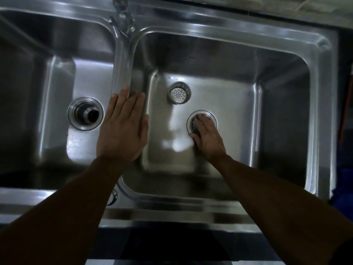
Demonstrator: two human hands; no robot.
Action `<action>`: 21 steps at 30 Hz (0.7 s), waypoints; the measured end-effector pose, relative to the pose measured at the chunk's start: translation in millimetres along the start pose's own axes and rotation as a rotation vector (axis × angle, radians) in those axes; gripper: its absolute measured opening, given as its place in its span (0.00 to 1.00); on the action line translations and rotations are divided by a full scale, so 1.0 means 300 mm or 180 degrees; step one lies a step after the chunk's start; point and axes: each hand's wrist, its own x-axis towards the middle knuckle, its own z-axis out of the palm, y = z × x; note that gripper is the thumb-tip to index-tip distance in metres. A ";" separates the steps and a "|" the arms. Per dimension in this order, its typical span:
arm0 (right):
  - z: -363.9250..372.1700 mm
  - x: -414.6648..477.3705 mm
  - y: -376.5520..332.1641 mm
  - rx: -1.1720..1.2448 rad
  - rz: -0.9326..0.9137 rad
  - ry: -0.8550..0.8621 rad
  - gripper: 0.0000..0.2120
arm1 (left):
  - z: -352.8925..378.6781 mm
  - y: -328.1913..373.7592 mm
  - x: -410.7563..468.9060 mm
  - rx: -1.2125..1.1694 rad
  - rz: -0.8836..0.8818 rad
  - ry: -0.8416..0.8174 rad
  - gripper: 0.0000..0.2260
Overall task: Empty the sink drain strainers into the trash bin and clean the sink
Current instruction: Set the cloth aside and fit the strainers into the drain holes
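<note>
- In the right basin, the right hand (207, 139) reaches down to the drain (202, 122), fingers curled onto the strainer (195, 125) seated there; whether it truly pinches it I cannot tell, though the reach looks meant to lift it or seat it.
- On the divider (122, 69) between the basins, the left hand (122, 129) lies flat, fingers spread and empty, likely bracing the lean.
- Just beyond the right hand, a second strainer (179, 93) stands loose on the basin floor, apart from the drain, probably parked within reach.
- The left basin's drain (85, 113) is open, without a strainer.
- The faucet (122, 18) rises behind the divider of the sink (248, 43).
- No trash bin is in view.
</note>
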 end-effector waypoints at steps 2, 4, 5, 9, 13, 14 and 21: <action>-0.012 0.021 -0.040 0.0166 -0.0277 0.0607 0.22 | 0.001 0.002 -0.002 -0.0021 -0.0004 0.0003 0.21; -0.036 0.078 -0.095 0.0244 -0.0415 0.1008 0.24 | 0.002 0.000 -0.004 -0.0012 -0.0008 -0.0011 0.21; -0.050 0.112 -0.121 0.0259 -0.0399 0.0990 0.27 | 0.003 -0.001 -0.005 -0.0008 -0.0012 -0.0015 0.21; -0.090 0.253 -0.185 -0.0045 -0.0434 0.0360 0.42 | 0.008 -0.004 -0.007 -0.0051 -0.0041 -0.0033 0.24; -0.085 0.324 -0.198 -0.0585 -0.0595 0.0057 0.47 | 0.013 -0.004 -0.005 -0.0100 -0.0061 0.0011 0.24; -0.080 0.333 -0.198 -0.0654 -0.0629 0.0029 0.47 | 0.014 -0.004 -0.005 -0.0114 -0.0072 0.0029 0.24; -0.076 0.375 -0.190 -0.0646 -0.0637 0.0017 0.38 | 0.014 -0.014 -0.005 -0.0168 0.0042 0.0061 0.24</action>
